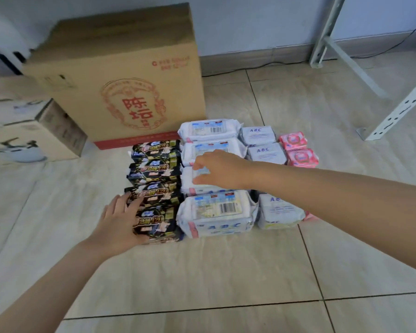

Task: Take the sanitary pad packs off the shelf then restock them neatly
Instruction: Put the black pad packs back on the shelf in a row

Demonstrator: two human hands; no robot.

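Sanitary pad packs lie in rows on the tiled floor. A column of black packs (155,169) is on the left, large white packs (216,212) run down the middle, small pale ABC packs (265,152) come after them, and pink packs (298,150) are at the far right. My left hand (117,222) rests with straight fingers against the left side of the nearest black packs. My right hand (219,168) reaches over the middle column, and its fingers and thumb pinch the third white pack (187,181) from above.
A big cardboard box (120,75) with red print stands right behind the packs. A smaller box (29,131) lies to the left. White metal shelf legs (394,111) stand at the upper right. A black cable runs along the wall base.
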